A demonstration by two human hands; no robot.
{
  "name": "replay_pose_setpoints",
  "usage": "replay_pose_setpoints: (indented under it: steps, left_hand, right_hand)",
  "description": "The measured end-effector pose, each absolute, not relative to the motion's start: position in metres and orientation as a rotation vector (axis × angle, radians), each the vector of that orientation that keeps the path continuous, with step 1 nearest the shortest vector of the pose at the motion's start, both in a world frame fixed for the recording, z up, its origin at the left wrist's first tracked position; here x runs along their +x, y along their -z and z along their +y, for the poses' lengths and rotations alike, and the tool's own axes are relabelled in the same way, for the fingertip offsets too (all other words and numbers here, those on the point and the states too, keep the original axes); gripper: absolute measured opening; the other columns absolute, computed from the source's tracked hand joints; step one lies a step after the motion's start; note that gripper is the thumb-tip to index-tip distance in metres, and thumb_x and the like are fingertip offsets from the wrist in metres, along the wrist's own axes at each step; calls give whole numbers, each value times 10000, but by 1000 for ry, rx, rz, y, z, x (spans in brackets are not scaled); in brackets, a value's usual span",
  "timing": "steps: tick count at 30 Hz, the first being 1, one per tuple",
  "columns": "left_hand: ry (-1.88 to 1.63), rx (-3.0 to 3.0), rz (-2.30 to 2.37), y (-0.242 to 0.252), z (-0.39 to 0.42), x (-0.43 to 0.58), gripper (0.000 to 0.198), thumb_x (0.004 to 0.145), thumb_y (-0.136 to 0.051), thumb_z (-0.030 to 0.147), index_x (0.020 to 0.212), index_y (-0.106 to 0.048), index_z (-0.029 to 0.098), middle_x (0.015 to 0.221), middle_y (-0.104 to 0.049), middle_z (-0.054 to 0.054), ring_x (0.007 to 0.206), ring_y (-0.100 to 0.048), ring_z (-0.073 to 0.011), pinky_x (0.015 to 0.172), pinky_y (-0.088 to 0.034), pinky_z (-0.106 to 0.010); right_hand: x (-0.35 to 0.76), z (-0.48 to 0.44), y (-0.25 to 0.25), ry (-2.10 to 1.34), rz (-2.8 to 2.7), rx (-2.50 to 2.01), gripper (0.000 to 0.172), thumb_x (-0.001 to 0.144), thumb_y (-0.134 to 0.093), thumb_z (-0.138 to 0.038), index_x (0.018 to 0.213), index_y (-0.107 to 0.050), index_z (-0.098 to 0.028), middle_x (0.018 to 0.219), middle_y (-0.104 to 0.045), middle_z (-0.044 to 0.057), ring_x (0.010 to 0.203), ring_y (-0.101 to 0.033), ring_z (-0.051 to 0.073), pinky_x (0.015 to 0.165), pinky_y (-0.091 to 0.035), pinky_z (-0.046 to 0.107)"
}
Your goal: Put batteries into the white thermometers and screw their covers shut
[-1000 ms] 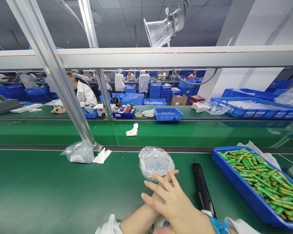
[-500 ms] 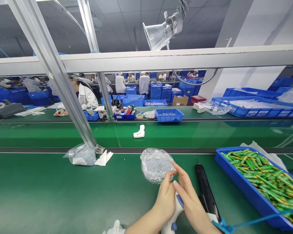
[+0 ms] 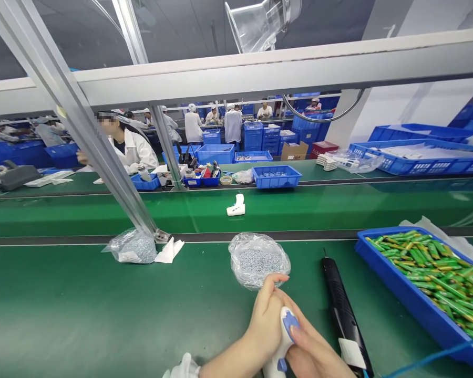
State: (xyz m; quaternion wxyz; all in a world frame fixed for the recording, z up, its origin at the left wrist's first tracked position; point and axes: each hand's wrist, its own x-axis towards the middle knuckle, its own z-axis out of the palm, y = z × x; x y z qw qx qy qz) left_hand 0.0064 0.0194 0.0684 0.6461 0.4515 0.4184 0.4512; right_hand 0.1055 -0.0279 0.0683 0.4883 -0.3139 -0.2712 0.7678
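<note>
Low in the head view, a white handheld device with blue buttons (image 3: 287, 328) sits between my two hands. My left hand (image 3: 265, 320) is closed around its upper part from the left. From the right, my right hand (image 3: 309, 341) grips it, thumb by the upper blue button and fingers passing behind. Its far end is hidden by the hands. Just beyond my fingertips lies an open clear bag of small metal screws (image 3: 258, 261). To the right of my hands rests a black electric screwdriver (image 3: 341, 304) with a white label.
A blue tray (image 3: 402, 296) of green-and-yellow batteries stands at right. A tied bag of small metal parts (image 3: 136, 249) and a white tissue (image 3: 169, 251) lie by the metal post (image 3: 102, 142). Another white device (image 3: 236, 206) is on the green conveyor. A person (image 3: 132, 147) sits across.
My right hand's raised fingers have folded down around the device, and its thumb now lies by the blue button. The view has tilted down slightly. The device on the conveyor has shifted right.
</note>
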Motion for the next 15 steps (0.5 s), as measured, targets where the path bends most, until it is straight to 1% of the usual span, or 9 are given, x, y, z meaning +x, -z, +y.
replay_pose_setpoints:
  steps: [2, 5, 7, 10, 12, 15]
  left_hand:
    - [-1028, 1029, 947, -67, 18, 6, 251, 838, -404, 241, 1037, -551, 195, 613, -476, 31, 618, -457, -151, 629, -372, -261]
    - [-1053, 1022, 938, -68, 16, 6, 202, 845, -406, 276, 972, -543, 198, 595, -477, 29, 612, -461, -155, 614, -367, -261]
    - [-1078, 1010, 928, -70, 16, 7, 176, 845, -410, 294, 938, -525, 198, 612, -499, 22, 639, -475, -159, 637, -372, -266]
    - [-1095, 998, 904, -74, 17, 10, 168, 838, -423, 310, 936, -498, 196, 655, -542, 12, 665, -490, -162, 663, -377, -273]
    - [-1094, 988, 875, -76, 17, 10, 173, 826, -439, 321, 934, -484, 194, 648, -545, 16, 646, -491, -158, 658, -377, -274]
    - [-1085, 974, 800, -78, 18, 9, 183, 820, -420, 330, 927, -466, 189, 589, -527, 27, 615, -498, -159, 651, -379, -282]
  right_hand:
    - [103, -29, -64, -1802, -685, -786, 567, 748, -653, -491, 1265, -500, -317, 1400, -424, 31, 1302, -349, 252, 1055, -313, 435]
    - [99, -25, -53, -1675, -707, -908, 538, 782, -591, -548, 1251, -509, -299, 1424, -389, 15, 1333, -290, 225, 1083, -278, 410]
    - [97, -21, -46, -1622, -706, -998, 511, 800, -539, -586, 1212, -546, -285, 1395, -429, 8, 1328, -299, 220, 1091, -273, 401]
    - [98, -14, -44, -1569, -717, -1059, 510, 780, -537, -620, 1137, -607, -262, 1321, -513, 20, 1313, -328, 245, 1096, -270, 410]
    - [99, -13, -49, -1551, -722, -1066, 526, 774, -537, -631, 1120, -623, -246, 1298, -534, 30, 1319, -317, 252, 1102, -250, 420]
    - [99, -17, -62, -1604, -686, -1001, 553, 802, -459, -660, 1131, -622, -246, 1289, -542, 42, 1310, -333, 250, 1093, -252, 434]
